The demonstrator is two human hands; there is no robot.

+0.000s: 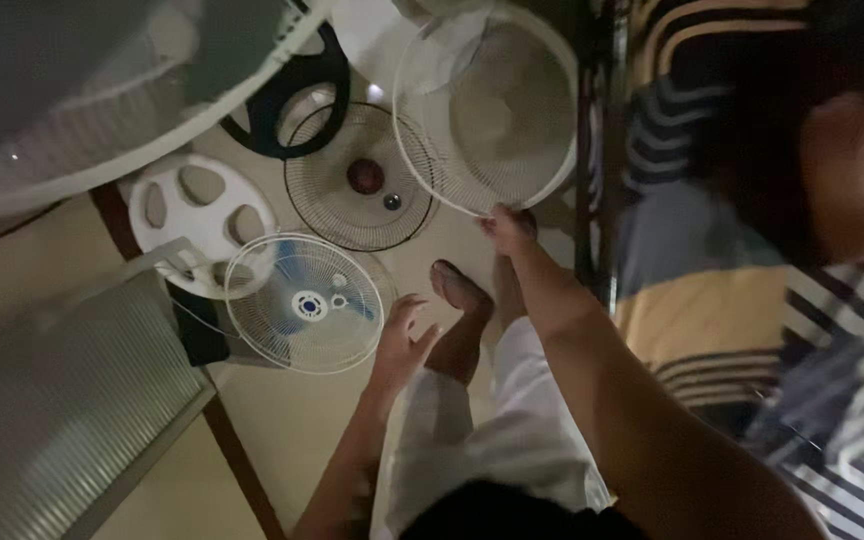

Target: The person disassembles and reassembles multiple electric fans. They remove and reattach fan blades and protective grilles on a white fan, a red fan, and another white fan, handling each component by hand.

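My right hand point(505, 226) grips the lower rim of a white wire fan guard point(492, 105) that stands tilted above the floor. My left hand point(402, 340) hovers open, fingers spread, just right of a white fan head with blue blades point(304, 303), and I cannot tell whether it touches it. My bare foot point(457, 300) rests on the floor between the two hands, below my white trousers.
A dark wire guard with a red centre cap point(362, 190) lies flat on the floor. A white round base with holes point(200, 210) and a black ring part point(292, 100) lie nearby. A ribbed panel point(62, 400) lies at the left. A person in striped clothing point(752, 250) is at the right.
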